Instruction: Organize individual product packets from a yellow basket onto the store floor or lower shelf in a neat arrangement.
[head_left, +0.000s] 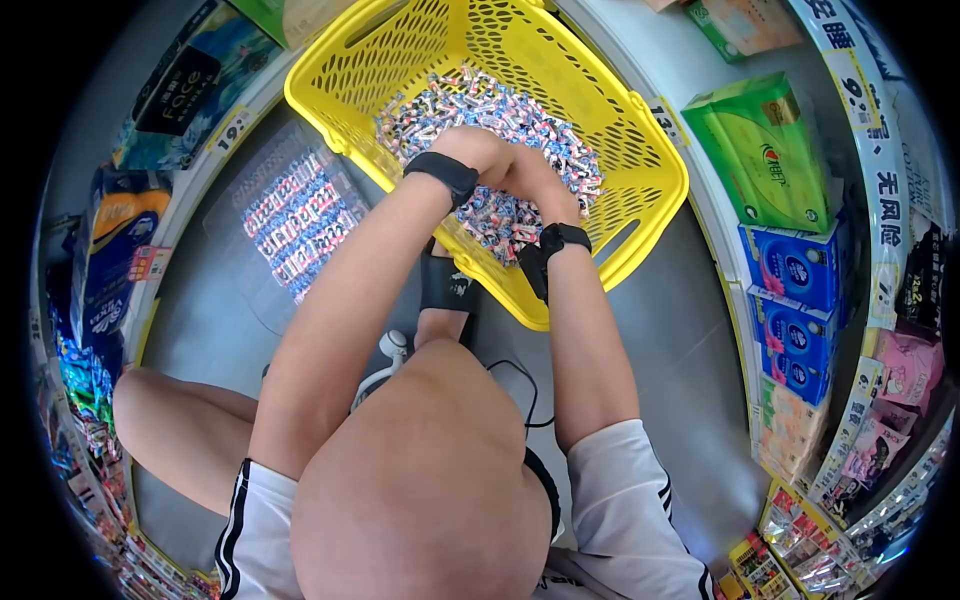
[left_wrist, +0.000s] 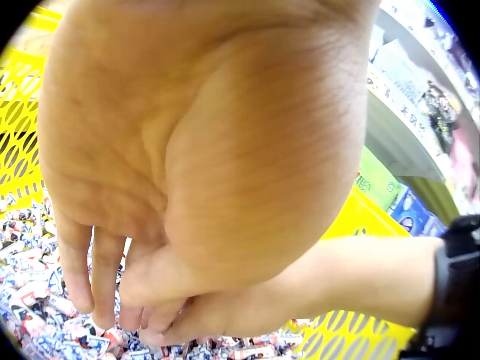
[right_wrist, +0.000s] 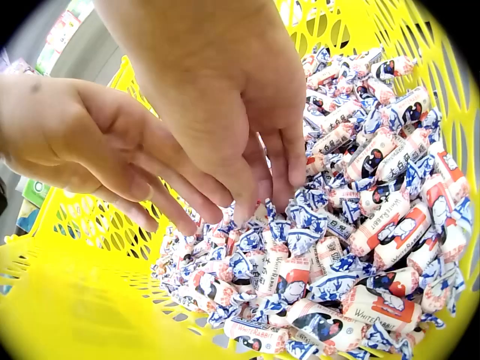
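Note:
A yellow basket (head_left: pixel 640 245) holds a heap of wrapped White Rabbit candies (right_wrist: pixel 390 225) in white, blue and red twist wrappers. Both hands are down inside it, close together over the heap. My left hand (right_wrist: pixel 97 142) hangs with its fingers extended and spread, holding nothing visible. Beside it, my right hand (right_wrist: pixel 217 97) points downward, its fingers nearly straight and their tips touching the candies. In the left wrist view, the left palm (left_wrist: pixel 202 150) fills the middle and partly covers the right hand (left_wrist: pixel 225 307).
A clear plastic container (head_left: pixel 225 215) with rows of similar candies lies on the floor left of the basket. Shelves with tissue packs, including a green pack (head_left: pixel 765 150) and blue packs (head_left: pixel 795 265), line both sides. A bent knee (head_left: pixel 420 470) rises before the basket.

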